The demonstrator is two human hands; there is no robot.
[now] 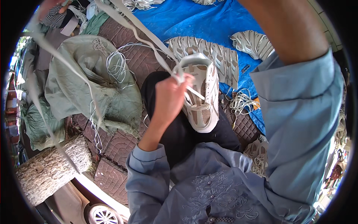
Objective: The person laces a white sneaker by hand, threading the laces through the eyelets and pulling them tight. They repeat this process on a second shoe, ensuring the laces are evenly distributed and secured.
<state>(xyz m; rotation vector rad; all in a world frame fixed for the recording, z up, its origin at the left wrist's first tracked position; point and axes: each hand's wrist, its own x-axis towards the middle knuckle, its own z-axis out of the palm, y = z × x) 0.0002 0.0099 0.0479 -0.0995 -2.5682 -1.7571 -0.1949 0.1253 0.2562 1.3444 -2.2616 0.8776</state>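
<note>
A beige and white sneaker rests on my lap, its toe toward me. A white lace is threaded through its lower eyelets near the toe. My left hand is closed in a pinch on the white shoelace at the sneaker's left edge. Long strands of lace run from there up past the top of the view, and others hang blurred across the left side. My right arm is raised and reaches beyond the top edge, so the right hand is out of sight.
Rows of similar sneakers stand on a blue tarp ahead. A bundle of laces lies to the right. Left, a grey-green sack carries coiled laces, near a stone block. A car wheel shows lower left.
</note>
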